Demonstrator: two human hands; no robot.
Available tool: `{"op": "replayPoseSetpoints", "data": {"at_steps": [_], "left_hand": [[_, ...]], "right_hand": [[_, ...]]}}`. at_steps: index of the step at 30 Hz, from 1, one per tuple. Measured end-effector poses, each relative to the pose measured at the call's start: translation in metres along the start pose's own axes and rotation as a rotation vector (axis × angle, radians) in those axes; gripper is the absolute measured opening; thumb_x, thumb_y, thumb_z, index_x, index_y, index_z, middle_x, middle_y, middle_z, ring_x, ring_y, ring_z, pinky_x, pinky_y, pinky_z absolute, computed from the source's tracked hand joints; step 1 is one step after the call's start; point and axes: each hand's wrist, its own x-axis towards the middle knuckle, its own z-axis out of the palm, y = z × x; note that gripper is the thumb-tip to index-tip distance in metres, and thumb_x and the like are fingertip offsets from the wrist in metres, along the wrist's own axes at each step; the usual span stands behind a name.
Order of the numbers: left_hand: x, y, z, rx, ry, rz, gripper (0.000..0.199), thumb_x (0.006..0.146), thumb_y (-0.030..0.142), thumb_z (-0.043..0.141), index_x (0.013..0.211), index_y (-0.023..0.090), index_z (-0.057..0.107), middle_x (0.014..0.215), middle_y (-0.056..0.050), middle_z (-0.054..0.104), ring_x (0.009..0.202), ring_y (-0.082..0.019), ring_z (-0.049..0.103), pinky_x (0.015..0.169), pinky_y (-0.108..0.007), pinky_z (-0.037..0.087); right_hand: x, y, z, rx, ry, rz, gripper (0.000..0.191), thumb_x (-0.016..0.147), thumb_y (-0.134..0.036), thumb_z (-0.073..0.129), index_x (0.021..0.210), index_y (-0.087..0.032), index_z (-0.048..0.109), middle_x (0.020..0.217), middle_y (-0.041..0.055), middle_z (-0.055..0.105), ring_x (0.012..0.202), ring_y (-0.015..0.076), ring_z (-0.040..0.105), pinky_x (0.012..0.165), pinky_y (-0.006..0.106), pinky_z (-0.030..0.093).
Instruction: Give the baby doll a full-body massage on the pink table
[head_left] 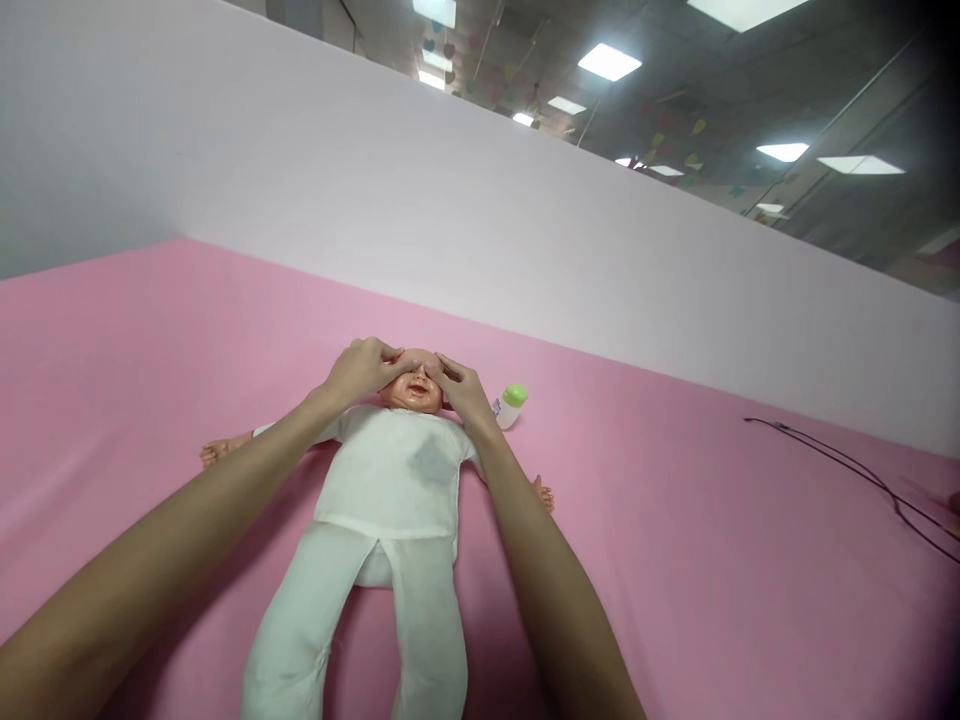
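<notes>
A baby doll in a white top and trousers lies on its back on the pink surface, arms spread. My left hand cups one side of the doll's head, its thumb laid over the brow and eye. On the other side, my right hand curves round the head, with its thumb over the other eye. Both thumb tips almost meet above the nose. The doll's mouth and chin show between my hands, while its eyes are covered. A small white bottle with a green cap lies beside my right hand.
The pink padded surface runs up to a pale wall behind the doll's head. A thin dark cable lies far to the right. Ceiling lights show above the wall.
</notes>
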Motion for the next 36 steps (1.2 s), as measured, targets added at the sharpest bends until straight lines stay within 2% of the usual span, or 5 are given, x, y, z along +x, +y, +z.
{"op": "replayPoseSetpoints", "data": {"at_steps": [8,13,23,29,36], "left_hand": [[0.004,-0.002,0.002,0.137,0.040,-0.012,0.057,0.099,0.055,0.041,0.052,0.022,0.047,0.049,-0.002,0.045,0.052,-0.016,0.038,0.055,-0.033,0.023],[0.001,0.001,0.001,0.177,0.021,-0.004,0.055,0.093,0.067,0.051,0.063,0.022,0.062,0.056,-0.003,0.055,0.056,-0.018,0.046,0.057,-0.032,0.026],[0.003,0.004,-0.008,0.241,-0.033,0.038,0.049,0.103,0.050,0.037,0.071,0.022,0.061,0.067,-0.005,0.062,0.064,-0.020,0.052,0.060,-0.031,0.029],[-0.007,0.019,-0.023,0.238,-0.286,0.172,0.044,0.080,0.064,0.069,0.105,0.027,0.068,0.086,-0.004,0.069,0.074,-0.024,0.062,0.062,-0.030,0.035],[-0.004,0.012,-0.025,0.261,-0.292,0.225,0.036,0.072,0.048,0.079,0.099,0.027,0.069,0.077,-0.003,0.068,0.070,-0.024,0.061,0.061,-0.030,0.034]], "right_hand": [[0.003,0.005,0.001,-0.009,0.045,0.037,0.064,0.089,-0.077,0.055,0.108,-0.020,0.078,0.098,0.0054,0.078,0.103,0.0272,0.068,0.088,0.040,0.058],[0.000,-0.001,0.001,0.022,-0.017,-0.022,0.054,0.085,-0.068,0.067,0.109,-0.021,0.078,0.104,0.0066,0.078,0.105,0.0276,0.069,0.091,0.040,0.057],[0.005,0.003,0.001,-0.078,0.051,-0.012,0.052,0.095,-0.065,0.053,0.112,-0.023,0.077,0.129,0.0066,0.073,0.128,0.0289,0.061,0.108,0.045,0.048],[-0.009,-0.031,-0.019,-0.197,-0.191,-0.067,0.052,0.087,-0.058,0.072,0.128,-0.026,0.071,0.127,0.0069,0.073,0.122,0.0282,0.064,0.108,0.046,0.049],[-0.012,-0.035,-0.029,-0.160,-0.362,-0.126,0.082,0.072,-0.039,0.089,0.146,-0.029,0.058,0.142,0.0069,0.065,0.125,0.0305,0.065,0.104,0.046,0.055]]}}
